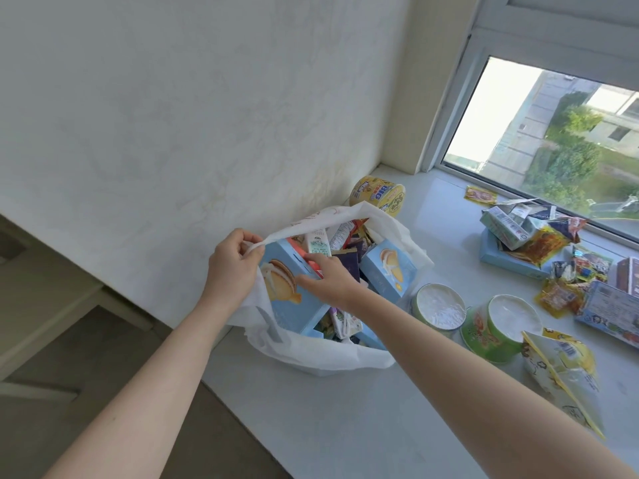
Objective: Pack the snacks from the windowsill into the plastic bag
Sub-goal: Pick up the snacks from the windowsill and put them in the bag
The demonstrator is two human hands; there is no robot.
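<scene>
— On the windowsill (pixel 345 420), where is the plastic bag (pixel 311 354)?
— By the wall, stuffed; left hand (pixel 231 267) pinches its rim, right hand (pixel 328 281) fingers grip a blue box (pixel 287 305) — snacks (pixel 539 243) lie beside.

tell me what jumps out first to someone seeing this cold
The white plastic bag on the windowsill, crammed with snack boxes; the left hand pinches its rim while the right hand reaches inside. To the right, two green cups and loose packets wait below the window.
</scene>
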